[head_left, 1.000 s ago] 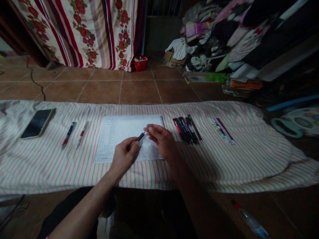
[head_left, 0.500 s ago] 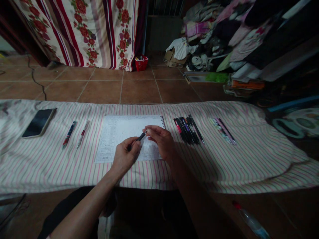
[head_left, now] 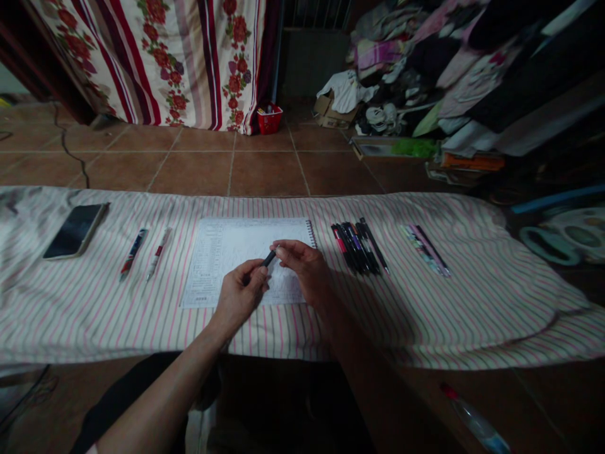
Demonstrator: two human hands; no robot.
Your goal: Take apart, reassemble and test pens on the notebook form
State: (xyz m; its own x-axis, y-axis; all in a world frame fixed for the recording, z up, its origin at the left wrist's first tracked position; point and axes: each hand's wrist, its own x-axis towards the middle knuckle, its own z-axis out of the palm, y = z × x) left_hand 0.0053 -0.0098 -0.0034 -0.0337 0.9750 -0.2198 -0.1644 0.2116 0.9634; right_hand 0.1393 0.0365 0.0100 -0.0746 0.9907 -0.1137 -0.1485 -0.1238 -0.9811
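Note:
Above a spiral notebook (head_left: 208, 252) with a printed page, both hands meet at a dark pen (head_left: 269, 258). My left hand (head_left: 243, 287) is closed round the pen's barrel, hiding its lower part. The fingertips of my right hand (head_left: 305, 265) pinch its upper end; whatever small part lies between them is mostly covered. Right of the notebook lies a row of several pens (head_left: 357, 249), mostly black. Farther right are a few slimmer pens (head_left: 425, 250) in pastel and dark colours. Left of the notebook rest a blue-and-red pen (head_left: 133, 255) and a white-and-red pen (head_left: 157, 255).
A smartphone (head_left: 75, 231) lies at the left on the striped cloth (head_left: 477, 296) that covers the table. Beyond, on the tiled floor, stands a red basket (head_left: 269, 120) by a flowered curtain (head_left: 189, 57). A plastic bottle (head_left: 475, 419) is on the floor, lower right.
The left fingers have come slightly closer to the right fingertips, so less of the pen shows between them. Both hands keep their hold, and the view has shifted a little.

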